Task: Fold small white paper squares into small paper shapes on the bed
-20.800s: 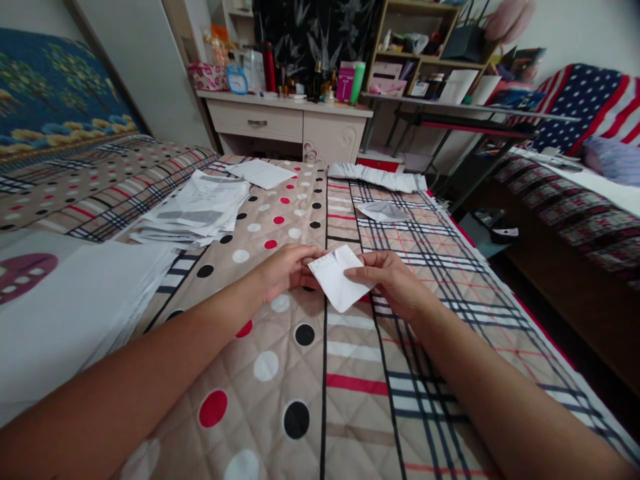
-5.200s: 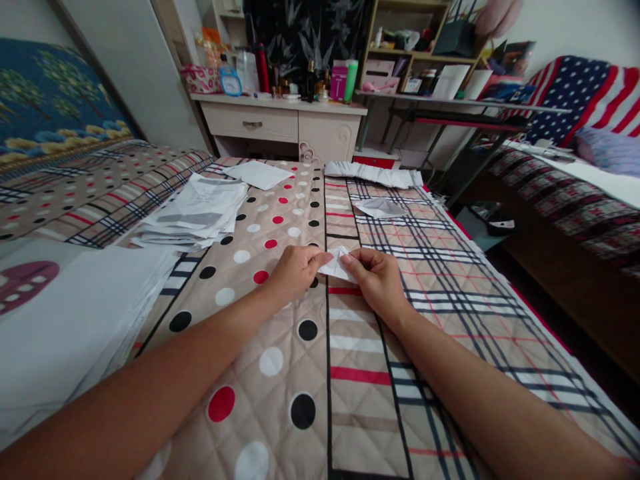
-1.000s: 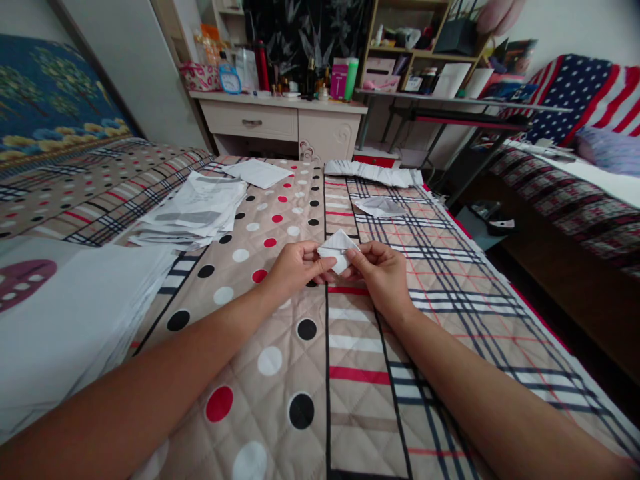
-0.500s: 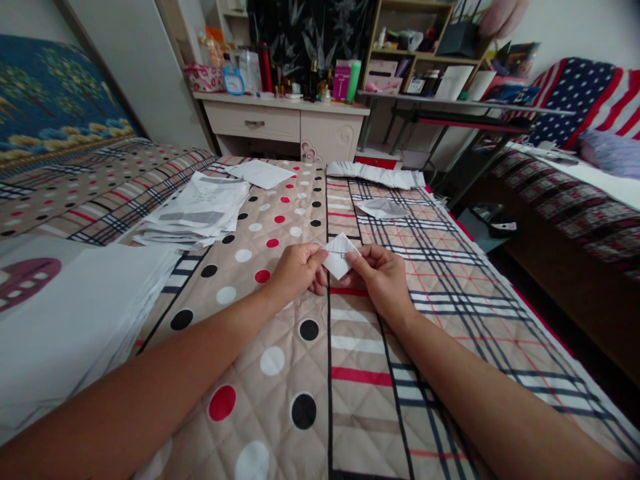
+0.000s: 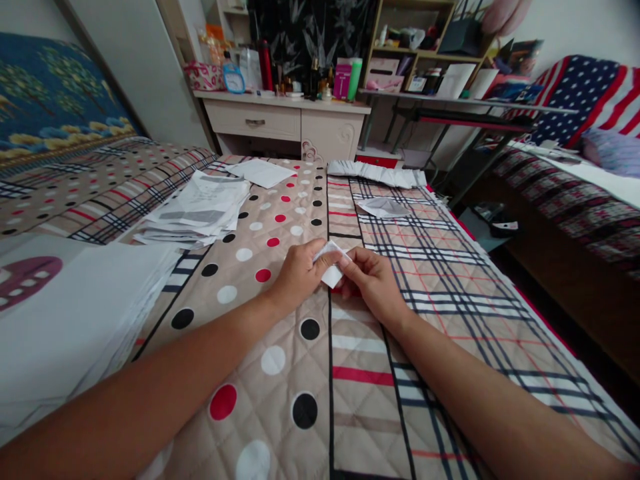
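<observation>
A small folded piece of white paper (image 5: 332,275) is pinched between my two hands, just above the quilted bedspread (image 5: 270,413). My left hand (image 5: 301,270) grips its left side, with the thumb laid across its upper part. On the right edge, the thumb and fingers of my right hand (image 5: 369,275) are closed on it. Both thumbs nearly meet over the paper and cover part of it. Some of my right fingertips are hidden behind it.
A stack of printed sheets (image 5: 195,207) and a larger pile of white paper (image 5: 75,313) lie on the left. Farther off are a white sheet (image 5: 263,173), a pleated paper strip (image 5: 377,175) and a grey-white paper piece (image 5: 384,207). A dresser (image 5: 255,120) stands behind the bed.
The paper was a larger square at first and is now folded smaller. Over the last second it has turned in my hands, and my thumbs have come closer together over it.
</observation>
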The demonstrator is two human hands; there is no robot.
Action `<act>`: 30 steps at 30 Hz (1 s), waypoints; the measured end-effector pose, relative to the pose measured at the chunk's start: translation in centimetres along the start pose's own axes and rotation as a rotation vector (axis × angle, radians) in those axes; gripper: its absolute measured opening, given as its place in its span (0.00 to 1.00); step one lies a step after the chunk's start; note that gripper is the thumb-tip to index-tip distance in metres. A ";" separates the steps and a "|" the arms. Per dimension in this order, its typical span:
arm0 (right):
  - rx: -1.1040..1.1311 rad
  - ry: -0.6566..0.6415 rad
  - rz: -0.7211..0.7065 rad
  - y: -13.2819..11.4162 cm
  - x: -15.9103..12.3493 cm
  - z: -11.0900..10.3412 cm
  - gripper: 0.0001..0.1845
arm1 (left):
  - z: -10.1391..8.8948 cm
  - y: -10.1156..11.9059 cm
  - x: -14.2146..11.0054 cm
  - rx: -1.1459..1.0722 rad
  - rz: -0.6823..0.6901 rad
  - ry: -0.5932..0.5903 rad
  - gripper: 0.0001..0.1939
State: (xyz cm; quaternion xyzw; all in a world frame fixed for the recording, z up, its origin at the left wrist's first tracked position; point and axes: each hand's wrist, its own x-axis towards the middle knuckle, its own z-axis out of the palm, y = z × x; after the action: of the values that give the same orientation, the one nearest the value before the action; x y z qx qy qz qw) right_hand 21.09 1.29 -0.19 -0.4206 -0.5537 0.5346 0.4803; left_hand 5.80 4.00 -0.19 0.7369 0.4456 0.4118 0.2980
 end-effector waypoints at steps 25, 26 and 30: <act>0.198 0.151 0.144 -0.6 0.8 -2.2 0.19 | -1.5 -0.8 0.4 0.175 0.388 0.212 0.11; 0.169 0.122 0.166 -0.7 0.7 -2.1 0.19 | -1.3 -0.4 0.3 0.211 0.444 0.184 0.14; 0.026 0.044 0.191 -0.6 0.6 -2.1 0.21 | -1.0 0.1 0.0 0.226 0.513 0.058 0.07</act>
State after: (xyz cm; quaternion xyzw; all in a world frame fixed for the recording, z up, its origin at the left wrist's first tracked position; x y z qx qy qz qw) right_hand 23.03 2.25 0.42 -0.4768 -0.4933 0.5758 0.4447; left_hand 4.92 4.05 0.38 0.8422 0.2957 0.4423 0.0871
